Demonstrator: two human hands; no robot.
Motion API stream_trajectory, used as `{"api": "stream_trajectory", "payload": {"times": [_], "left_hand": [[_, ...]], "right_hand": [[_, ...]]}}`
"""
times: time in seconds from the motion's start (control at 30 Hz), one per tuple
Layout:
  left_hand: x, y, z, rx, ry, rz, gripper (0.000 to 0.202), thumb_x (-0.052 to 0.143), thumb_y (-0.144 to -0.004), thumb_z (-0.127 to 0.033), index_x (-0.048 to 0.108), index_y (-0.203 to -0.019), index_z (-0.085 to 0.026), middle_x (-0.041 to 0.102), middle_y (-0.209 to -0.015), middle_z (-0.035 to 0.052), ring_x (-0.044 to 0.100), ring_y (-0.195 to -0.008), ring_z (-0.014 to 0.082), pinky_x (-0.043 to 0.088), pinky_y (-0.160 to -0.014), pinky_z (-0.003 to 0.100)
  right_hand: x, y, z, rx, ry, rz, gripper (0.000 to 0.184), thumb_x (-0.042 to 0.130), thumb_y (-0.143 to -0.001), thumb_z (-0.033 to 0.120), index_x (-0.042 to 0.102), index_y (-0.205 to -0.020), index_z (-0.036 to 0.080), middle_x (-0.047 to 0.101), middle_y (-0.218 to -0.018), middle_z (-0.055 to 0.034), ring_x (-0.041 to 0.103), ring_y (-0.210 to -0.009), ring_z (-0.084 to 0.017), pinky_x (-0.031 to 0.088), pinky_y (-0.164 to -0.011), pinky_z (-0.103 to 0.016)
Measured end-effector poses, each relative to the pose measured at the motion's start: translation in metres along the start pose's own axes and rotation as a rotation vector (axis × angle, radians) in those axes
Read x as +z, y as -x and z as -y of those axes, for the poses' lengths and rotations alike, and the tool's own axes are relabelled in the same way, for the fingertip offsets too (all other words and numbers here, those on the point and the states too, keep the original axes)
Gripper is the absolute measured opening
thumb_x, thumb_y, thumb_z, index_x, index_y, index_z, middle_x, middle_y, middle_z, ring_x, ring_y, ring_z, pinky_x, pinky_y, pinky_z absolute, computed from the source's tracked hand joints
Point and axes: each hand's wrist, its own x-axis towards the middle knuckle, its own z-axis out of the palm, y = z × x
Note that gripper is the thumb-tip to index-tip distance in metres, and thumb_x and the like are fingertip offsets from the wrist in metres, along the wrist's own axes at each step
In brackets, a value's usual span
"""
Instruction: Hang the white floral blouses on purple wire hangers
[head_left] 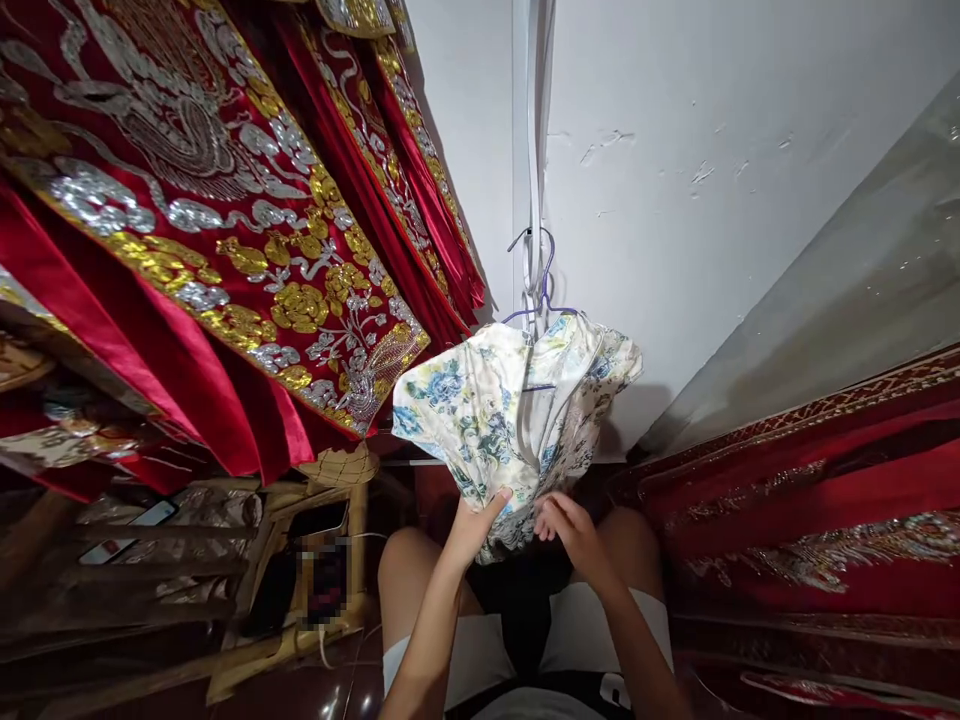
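Note:
A short-sleeved floral blouse [480, 410], white with blue and green flowers, hangs in front of me on a purple hanger [549, 265]. Its front is partly open at the neck, and its lower part looks gathered and greyish. My left hand [480, 520] grips the lower front, thumb on the outside and the other fingers behind the cloth. Beside it, my right hand [566, 525] has its fingers curled in at the blouse's lower right front. What those fingers pinch, if anything, is too small to tell.
A white strap [534, 130] runs down the wall [675, 200] to the hanger. Red cloth with gold and silver sequins [300, 300] hangs at left; more red fabric [825, 500] is at right. Low at left, a wooden stool [349, 510] carries dark devices near a bench [172, 590].

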Motion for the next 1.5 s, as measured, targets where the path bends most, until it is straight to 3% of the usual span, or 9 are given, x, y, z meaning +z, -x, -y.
{"api": "stream_trajectory", "payload": {"times": [0.27,0.4,0.47,0.6,0.73,0.93,1.2,1.33,1.5], "left_hand": [[-0.001,0.008,0.008,0.014,-0.022,-0.048,0.061,0.079,-0.074,-0.053,0.064,-0.127,-0.025,0.07,-0.13,0.0103,0.06,-0.131,0.0335,0.042,-0.118,0.045],[-0.003,0.008,0.031,0.393,-0.169,-0.61,0.049,0.07,-0.086,-0.049,0.053,-0.126,-0.026,0.061,-0.13,0.0111,0.059,-0.126,0.0297,0.046,-0.111,0.046],[0.002,0.007,0.041,0.656,-0.301,-0.756,0.046,0.071,-0.087,-0.041,0.052,-0.125,-0.023,0.054,-0.132,0.0131,0.054,-0.129,0.0285,0.044,-0.111,0.047],[0.024,0.008,0.049,0.834,-0.523,-0.494,0.036,0.071,-0.088,-0.03,0.059,-0.121,-0.02,0.058,-0.127,0.0146,0.058,-0.123,0.0278,0.048,-0.105,0.046],[0.042,0.008,0.044,0.846,-0.424,-0.232,0.014,0.058,-0.096,-0.022,0.064,-0.108,-0.019,0.068,-0.095,0.0068,0.068,-0.09,0.0188,0.056,-0.081,0.031],[0.04,0.004,0.038,0.711,-0.348,-0.146,0.01,0.061,-0.093,-0.021,0.071,-0.093,-0.018,0.066,-0.077,0.0026,0.062,-0.069,0.0147,0.051,-0.064,0.024],[0.05,0.002,0.042,0.674,-0.375,-0.043,0.016,0.059,-0.096,-0.026,0.07,-0.088,-0.017,0.062,-0.073,0.0021,0.057,-0.065,0.0144,0.045,-0.061,0.024],[0.059,0.006,0.045,0.702,-0.413,0.089,0.02,0.056,-0.098,-0.025,0.066,-0.083,-0.018,0.06,-0.071,0.0024,0.055,-0.064,0.0144,0.045,-0.061,0.025],[0.055,-0.01,-0.009,0.824,-0.422,0.139,0.012,0.056,-0.099,-0.024,0.066,-0.099,-0.018,0.069,-0.09,0.0074,0.064,-0.081,0.0177,0.052,-0.072,0.029]], "right_hand": [[0.002,-0.027,0.043,-0.139,0.104,0.073,0.04,0.055,-0.097,0.052,0.049,-0.069,0.024,0.05,-0.063,0.0013,0.049,-0.062,-0.018,0.039,-0.062,-0.032],[0.007,-0.014,0.035,-0.103,0.076,0.045,0.044,0.051,-0.098,0.053,0.043,-0.065,0.025,0.046,-0.059,0.0022,0.046,-0.058,-0.016,0.038,-0.06,-0.031],[0.008,-0.008,0.034,-0.068,0.086,0.094,0.045,0.049,-0.098,0.051,0.041,-0.062,0.025,0.046,-0.056,0.0024,0.046,-0.056,-0.015,0.037,-0.059,-0.029],[0.009,-0.004,0.038,-0.005,0.142,0.203,0.039,0.049,-0.097,0.041,0.047,-0.062,0.023,0.05,-0.051,0.0024,0.047,-0.051,-0.014,0.037,-0.056,-0.028],[0.01,-0.005,0.039,0.017,0.142,0.199,0.036,0.051,-0.093,0.036,0.053,-0.06,0.022,0.055,-0.048,0.0014,0.051,-0.049,-0.013,0.038,-0.055,-0.027],[-0.008,-0.021,0.054,0.106,0.03,0.103,0.028,0.059,-0.081,0.043,0.063,-0.064,0.02,0.057,-0.045,0.0013,0.046,-0.042,-0.012,0.035,-0.048,-0.026],[-0.037,-0.088,0.176,-0.094,-0.131,-0.076,0.032,0.075,-0.073,0.046,0.064,-0.063,0.018,0.055,-0.043,0.0026,0.038,-0.04,-0.008,0.029,-0.043,-0.023],[-0.029,-0.098,0.207,-0.161,-0.215,-0.21,0.03,0.073,-0.076,0.043,0.06,-0.062,0.019,0.052,-0.042,0.0034,0.038,-0.04,-0.008,0.027,-0.042,-0.023],[-0.018,-0.074,0.199,-0.249,-0.124,-0.131,0.029,0.061,-0.085,0.035,0.058,-0.061,0.02,0.052,-0.044,0.0034,0.041,-0.041,-0.009,0.033,-0.044,-0.023]]}}
